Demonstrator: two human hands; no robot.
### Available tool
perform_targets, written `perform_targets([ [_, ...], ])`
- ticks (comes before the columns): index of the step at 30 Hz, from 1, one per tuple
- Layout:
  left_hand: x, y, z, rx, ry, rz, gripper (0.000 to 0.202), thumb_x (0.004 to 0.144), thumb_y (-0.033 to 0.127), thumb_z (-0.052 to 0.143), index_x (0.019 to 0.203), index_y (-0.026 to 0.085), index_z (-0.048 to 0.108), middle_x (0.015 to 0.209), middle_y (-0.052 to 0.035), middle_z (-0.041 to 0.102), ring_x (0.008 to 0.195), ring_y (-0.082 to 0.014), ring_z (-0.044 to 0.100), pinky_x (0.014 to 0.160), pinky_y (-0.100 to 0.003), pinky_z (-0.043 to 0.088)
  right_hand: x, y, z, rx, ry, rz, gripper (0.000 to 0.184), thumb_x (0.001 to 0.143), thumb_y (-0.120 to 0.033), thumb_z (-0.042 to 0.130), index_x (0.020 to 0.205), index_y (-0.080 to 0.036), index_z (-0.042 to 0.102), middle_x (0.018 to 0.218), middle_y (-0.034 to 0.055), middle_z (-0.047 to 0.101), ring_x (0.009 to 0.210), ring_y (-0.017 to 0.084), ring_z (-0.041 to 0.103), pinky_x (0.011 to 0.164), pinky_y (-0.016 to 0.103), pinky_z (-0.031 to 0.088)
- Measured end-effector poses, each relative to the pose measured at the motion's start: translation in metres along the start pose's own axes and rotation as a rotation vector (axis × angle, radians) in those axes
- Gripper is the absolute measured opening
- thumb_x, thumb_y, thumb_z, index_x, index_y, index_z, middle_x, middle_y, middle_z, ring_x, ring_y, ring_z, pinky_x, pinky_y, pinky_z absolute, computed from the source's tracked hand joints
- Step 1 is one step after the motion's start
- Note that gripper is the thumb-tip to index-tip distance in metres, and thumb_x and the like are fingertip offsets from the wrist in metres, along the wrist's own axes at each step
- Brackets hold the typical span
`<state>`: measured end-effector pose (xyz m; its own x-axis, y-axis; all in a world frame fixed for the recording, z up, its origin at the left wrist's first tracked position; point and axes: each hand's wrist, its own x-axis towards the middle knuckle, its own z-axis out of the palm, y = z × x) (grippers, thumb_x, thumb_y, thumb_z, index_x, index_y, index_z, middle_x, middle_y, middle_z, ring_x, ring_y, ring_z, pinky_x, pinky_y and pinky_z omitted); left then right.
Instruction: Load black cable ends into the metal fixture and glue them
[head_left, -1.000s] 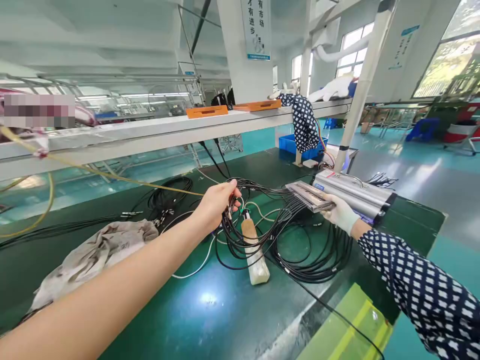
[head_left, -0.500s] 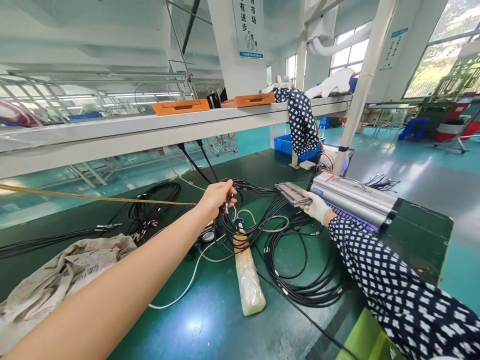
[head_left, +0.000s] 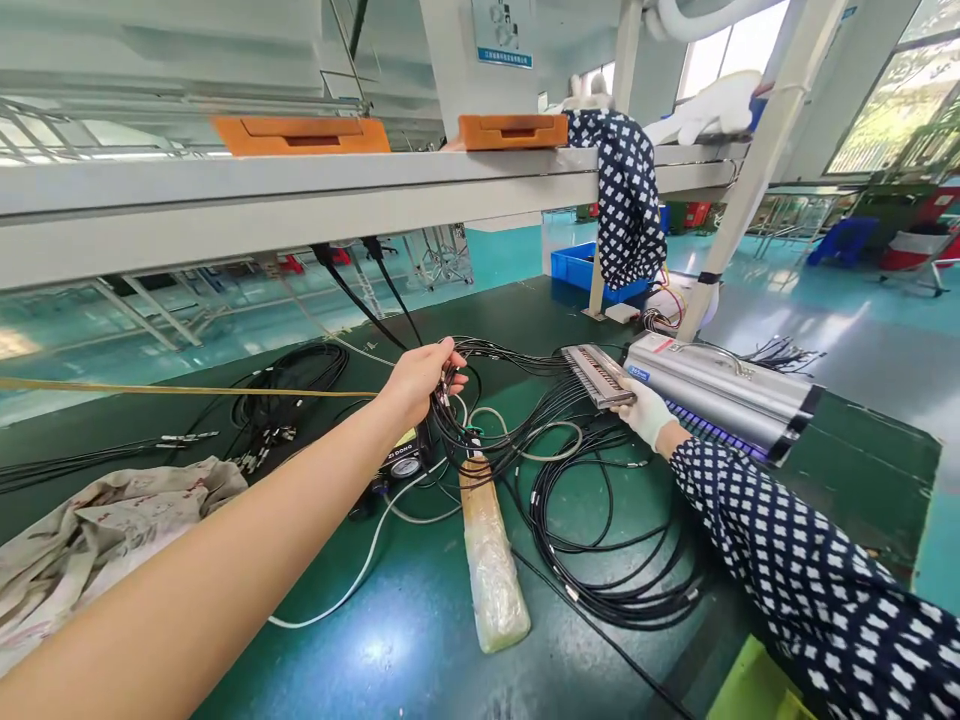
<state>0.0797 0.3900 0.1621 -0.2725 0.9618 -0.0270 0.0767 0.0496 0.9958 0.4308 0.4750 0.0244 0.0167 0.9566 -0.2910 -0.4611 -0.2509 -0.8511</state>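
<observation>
My left hand [head_left: 424,382], bare, is closed around a bundle of thin black cables [head_left: 442,408] near the middle of the bench. The cables run right to a flat metal fixture [head_left: 596,376] with a row of slots along it. My right hand [head_left: 646,410], in a white glove, grips the near right end of that fixture, beside a silver lamp box [head_left: 712,385] glowing violet underneath. Below the cables lies a plastic-wrapped handle [head_left: 491,560]. A coil of black cable [head_left: 600,590] rests on the green bench, left of my right forearm.
A white shelf beam [head_left: 300,225] crosses above the bench, bearing orange cases [head_left: 514,132] and a hanging patterned cloth [head_left: 628,210]. To the left lie more black cables [head_left: 300,385] and a crumpled cloth [head_left: 127,530]. A black device with a gauge [head_left: 405,467] sits behind my left forearm.
The view has tilted down, so the shelf beam sits higher in the picture. Both hands keep their holds on the cables and the fixture. The fixture appears turned a little.
</observation>
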Motion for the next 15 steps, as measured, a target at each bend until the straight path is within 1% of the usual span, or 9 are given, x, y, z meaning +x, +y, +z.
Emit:
perform_targets([
  [3,0.002,0.0,0.003,-0.004,0.018,0.004,0.039,0.094,0.047,0.063,0.075,0.013,0.063,0.07,-0.0037,0.061,0.06,-0.0137,0.066,0.051,-0.021,0.052,-0.003,-0.002,0.01,-0.009,-0.002,-0.026,0.032,0.102,-0.037,0.06,0.122,-0.012,0.061,0.099,0.0069,0.07,0.072,0.013,0.067,0.059,0.024,0.059],
  [6,-0.008,0.008,-0.002,-0.003,0.016,0.009,0.04,0.091,0.05,0.066,0.075,0.013,0.064,0.07,-0.0035,0.061,0.058,-0.0133,0.065,0.049,-0.021,0.049,-0.019,-0.002,0.011,-0.023,-0.027,-0.053,0.031,0.098,-0.03,0.063,0.124,-0.014,0.061,0.097,0.0082,0.072,0.067,0.013,0.068,0.05,0.02,0.056],
  [9,-0.032,0.022,-0.02,-0.001,0.024,0.001,0.038,0.092,0.047,0.065,0.076,0.013,0.065,0.072,-0.0039,0.061,0.058,-0.0126,0.063,0.049,-0.021,0.049,-0.045,-0.005,-0.006,-0.052,-0.061,-0.068,0.033,0.091,-0.026,0.067,0.122,-0.016,0.064,0.092,0.0086,0.074,0.06,0.014,0.067,0.037,0.019,0.048],
  [11,-0.05,0.032,-0.035,-0.012,0.061,-0.02,0.035,0.094,0.043,0.061,0.076,0.013,0.065,0.074,-0.0041,0.061,0.059,-0.0122,0.062,0.049,-0.021,0.049,-0.059,-0.01,-0.019,-0.079,-0.089,-0.064,0.033,0.088,-0.025,0.068,0.119,-0.016,0.066,0.089,0.0082,0.074,0.057,0.015,0.065,0.033,0.02,0.043],
  [12,-0.058,0.037,-0.042,-0.017,0.087,-0.04,0.035,0.094,0.043,0.061,0.077,0.013,0.065,0.074,-0.0042,0.061,0.06,-0.0124,0.062,0.05,-0.021,0.05,-0.062,-0.013,-0.022,-0.091,-0.103,-0.059,0.032,0.088,-0.025,0.068,0.118,-0.016,0.066,0.088,0.0079,0.074,0.057,0.015,0.064,0.033,0.02,0.043],
  [13,-0.064,0.041,-0.048,-0.016,0.109,-0.052,0.034,0.095,0.043,0.06,0.078,0.013,0.065,0.074,-0.0044,0.061,0.061,-0.0126,0.062,0.051,-0.022,0.051,-0.062,-0.015,-0.022,-0.101,-0.115,-0.055,0.03,0.088,-0.024,0.067,0.117,-0.016,0.067,0.087,0.0078,0.074,0.057,0.015,0.064,0.034,0.02,0.045],
  [15,-0.072,0.048,-0.054,-0.008,0.144,-0.05,0.034,0.096,0.043,0.059,0.08,0.013,0.065,0.074,-0.0051,0.061,0.064,-0.0132,0.063,0.055,-0.023,0.053,-0.052,-0.016,-0.011,-0.113,-0.132,-0.05,0.025,0.09,-0.024,0.066,0.113,-0.014,0.068,0.085,0.0081,0.073,0.06,0.015,0.065,0.04,0.021,0.05],
])
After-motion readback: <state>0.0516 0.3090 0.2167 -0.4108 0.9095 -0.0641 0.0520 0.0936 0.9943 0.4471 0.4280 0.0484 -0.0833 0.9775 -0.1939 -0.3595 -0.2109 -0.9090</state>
